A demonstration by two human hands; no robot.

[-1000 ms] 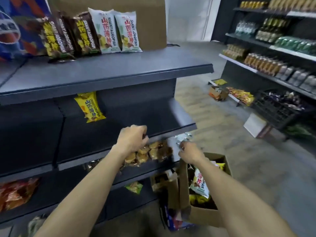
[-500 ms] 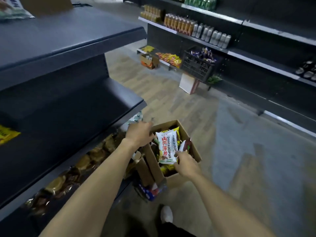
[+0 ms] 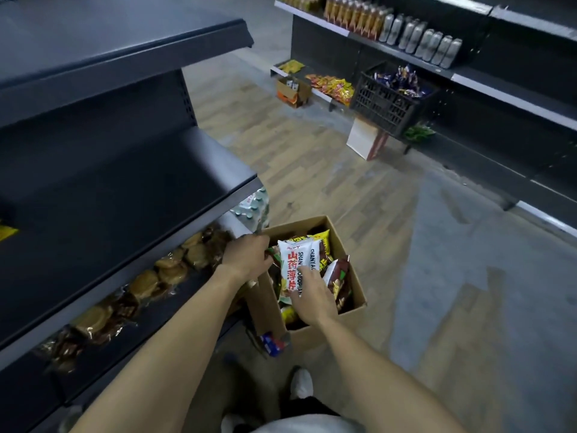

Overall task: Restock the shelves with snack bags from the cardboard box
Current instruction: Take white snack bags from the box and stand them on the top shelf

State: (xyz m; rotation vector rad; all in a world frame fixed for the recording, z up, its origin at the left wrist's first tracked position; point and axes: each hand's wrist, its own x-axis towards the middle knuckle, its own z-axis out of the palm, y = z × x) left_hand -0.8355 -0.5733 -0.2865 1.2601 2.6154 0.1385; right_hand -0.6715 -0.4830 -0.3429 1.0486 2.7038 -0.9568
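Both hands at the open brown cardboard box [image 3: 315,331] on the wood-pattern floor [image 3: 327,170].

The box stood beside the dark grey metal shelving unit [image 3: 131,189], filled with snack bags. Right hand [image 3: 309,295] lay on the white snack bag with red characters [image 3: 295,265] atop the pile, fingers curled around its lower end. Left hand [image 3: 246,256] was at the box's left rim, fingers bent; whether they gripped anything could not be told. Clear-wrapped brown pastries [image 3: 150,282] lined the lower shelf.
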